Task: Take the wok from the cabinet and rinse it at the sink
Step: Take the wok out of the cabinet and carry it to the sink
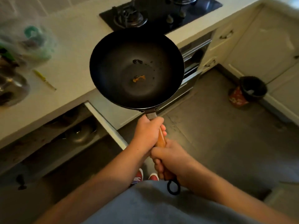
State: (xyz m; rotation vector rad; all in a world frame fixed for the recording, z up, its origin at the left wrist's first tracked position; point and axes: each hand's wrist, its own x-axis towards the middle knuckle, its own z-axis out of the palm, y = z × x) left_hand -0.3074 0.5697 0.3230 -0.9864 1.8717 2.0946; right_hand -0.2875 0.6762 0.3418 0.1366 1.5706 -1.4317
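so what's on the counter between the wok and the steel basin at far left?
Head view: a yellow-handled utensil lies on the bare white counter between the wok and the basin. Nothing else there.

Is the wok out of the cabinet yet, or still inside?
Out. The wok is held in the air over the counter edge, both the left hand and right hand gripping its wooden handle; the cabinet door below hangs open.

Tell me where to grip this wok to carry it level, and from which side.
Grip the wooden handle from the near side, as both hands do: left hand close to the wok bowl, right hand at the loop end. The long handle gives leverage against the bowl's weight.
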